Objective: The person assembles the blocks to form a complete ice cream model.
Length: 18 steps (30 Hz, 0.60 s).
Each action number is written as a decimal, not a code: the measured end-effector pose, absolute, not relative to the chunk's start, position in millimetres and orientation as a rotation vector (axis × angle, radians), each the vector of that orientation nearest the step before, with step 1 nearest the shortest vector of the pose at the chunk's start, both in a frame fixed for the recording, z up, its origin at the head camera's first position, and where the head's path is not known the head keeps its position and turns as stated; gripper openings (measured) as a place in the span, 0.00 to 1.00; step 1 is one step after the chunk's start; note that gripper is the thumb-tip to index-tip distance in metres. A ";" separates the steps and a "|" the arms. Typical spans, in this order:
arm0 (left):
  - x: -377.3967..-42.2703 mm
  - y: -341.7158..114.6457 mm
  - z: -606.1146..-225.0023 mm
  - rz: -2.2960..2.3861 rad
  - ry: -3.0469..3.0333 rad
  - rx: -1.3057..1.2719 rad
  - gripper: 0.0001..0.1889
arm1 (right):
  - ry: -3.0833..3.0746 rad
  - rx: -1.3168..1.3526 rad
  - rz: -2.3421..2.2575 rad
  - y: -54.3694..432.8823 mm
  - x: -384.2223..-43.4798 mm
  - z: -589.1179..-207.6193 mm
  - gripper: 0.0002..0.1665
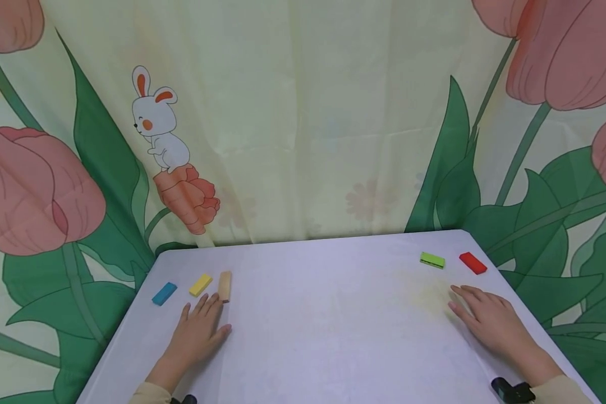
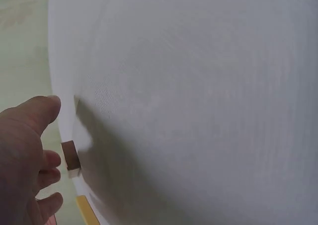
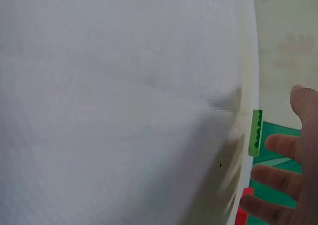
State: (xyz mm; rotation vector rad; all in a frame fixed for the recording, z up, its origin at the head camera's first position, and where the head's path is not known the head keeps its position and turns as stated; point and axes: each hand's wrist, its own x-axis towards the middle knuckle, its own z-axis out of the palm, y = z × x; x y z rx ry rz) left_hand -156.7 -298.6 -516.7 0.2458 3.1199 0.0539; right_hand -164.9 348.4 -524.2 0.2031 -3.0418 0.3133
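Note:
My left hand (image 1: pixel 196 332) is over the left side of the table, fingers spread, holding nothing. Its fingertips come right up to the near end of a plain wooden block (image 1: pixel 224 287). Just beyond those fingers lies a yellow block (image 1: pixel 200 285), with a blue block (image 1: pixel 164 293) farther left. On the other side, my right hand (image 1: pixel 490 320) stretches its fingers forward with nothing in them. Past its fingertips are a green block (image 1: pixel 431 260) and a red block (image 1: pixel 473 263). In the right wrist view, the green block (image 3: pixel 255 133) shows dark scalloped marks along its side.
A white cloth covers the table (image 1: pixel 328 320). Behind its far edge hangs a curtain (image 1: pixel 303 123) printed with tulips and a rabbit. Black wrist straps (image 1: pixel 512 390) show at the sleeves.

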 end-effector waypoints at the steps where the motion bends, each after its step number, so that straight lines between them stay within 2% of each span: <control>1: -157.2 -298.9 -516.3 0.060 3.124 0.243 0.37 | -3.040 0.202 0.311 348.1 -166.5 -523.8 0.41; 8: -164.4 -303.5 -517.6 0.072 3.176 0.258 0.36 | -2.992 0.227 0.292 348.8 -179.3 -520.8 0.37; 18: -186.9 -308.8 -521.7 0.106 3.228 0.245 0.26 | -2.950 0.196 0.358 348.0 -195.8 -512.7 0.26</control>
